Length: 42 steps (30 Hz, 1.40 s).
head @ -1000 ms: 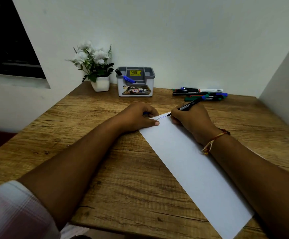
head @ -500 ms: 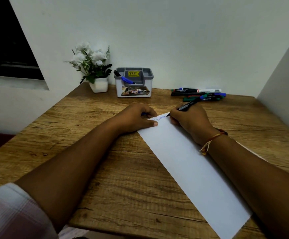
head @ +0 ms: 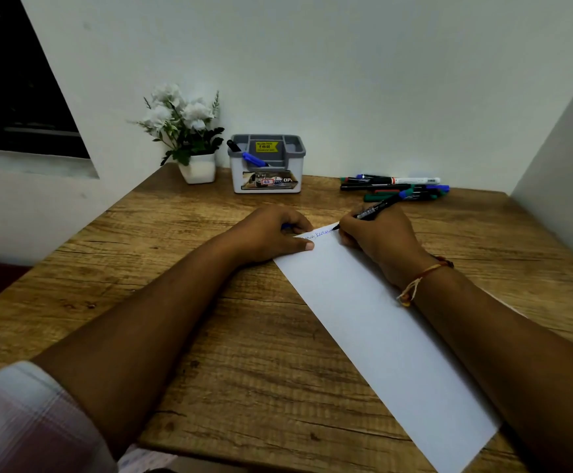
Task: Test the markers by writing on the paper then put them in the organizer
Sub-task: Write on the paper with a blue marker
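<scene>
Black marker (head: pixel 377 208), pinched by the right hand (head: pixel 380 237), writes at the paper (head: pixel 380 336) strip's top edge; the left hand (head: pixel 271 233), curled round a blue cap (head: pixel 287 227), should pin the sheet firmly.

Writing (head: pixel 319 232) on paper (head: pixel 363 319) illegible, blue object (head: pixel 285 227) mostly hidden under left hand (head: pixel 268 235)

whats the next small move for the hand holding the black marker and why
Probably a short stroke on the paper, just below the blue writing. The right hand grips the black marker with its tip at the sheet's far edge, no black mark shows yet, and the left hand pins the sheet.
</scene>
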Available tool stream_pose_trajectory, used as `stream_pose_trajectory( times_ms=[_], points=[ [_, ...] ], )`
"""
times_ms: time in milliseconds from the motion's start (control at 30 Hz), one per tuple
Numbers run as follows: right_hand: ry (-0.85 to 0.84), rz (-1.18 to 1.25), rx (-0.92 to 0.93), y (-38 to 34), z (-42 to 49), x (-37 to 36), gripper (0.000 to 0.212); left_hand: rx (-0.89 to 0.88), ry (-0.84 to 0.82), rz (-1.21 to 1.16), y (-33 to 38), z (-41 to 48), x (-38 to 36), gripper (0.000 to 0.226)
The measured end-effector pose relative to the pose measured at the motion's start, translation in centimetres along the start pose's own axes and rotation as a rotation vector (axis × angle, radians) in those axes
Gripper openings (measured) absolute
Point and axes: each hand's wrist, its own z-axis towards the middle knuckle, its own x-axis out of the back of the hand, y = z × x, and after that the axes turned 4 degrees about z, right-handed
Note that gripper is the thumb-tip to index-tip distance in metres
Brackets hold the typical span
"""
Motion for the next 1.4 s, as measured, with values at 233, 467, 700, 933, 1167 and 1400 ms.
stream_pose_trajectory(
  times_ms=[233, 467, 700, 933, 1167, 1400],
  points=[
    [0.008, -0.022, -0.011, 0.0, 0.0, 0.0, 0.030, 0.005, 0.002, 0.007, 0.0, 0.0, 0.0, 0.036],
    [0.022, -0.032, -0.043, -0.1, 0.0, 0.0, 0.024, 0.008, -0.001, -0.016, 0.0, 0.1, -0.1, 0.035],
    [-0.054, -0.018, -0.011, -0.5, -0.5, 0.0, 0.018, 0.016, 0.005, -0.012, 0.2, 0.0, 0.0, 0.036],
    [0.034, -0.067, -0.024, -0.6, -0.2, 0.0, 0.016, 0.020, 0.003, -0.002, 0.5, -0.3, 0.2, 0.035],
    [0.011, 0.264, -0.057, -0.3, 0.1, 0.3, 0.011, 0.156, 0.072, -0.055, 1.1, -0.7, 0.4, 0.052],
    [-0.028, 0.642, -0.135, -0.9, -0.2, 0.4, 0.010, 0.143, 0.275, -0.250, 1.5, -0.9, 0.7, 0.025]
  ],
)
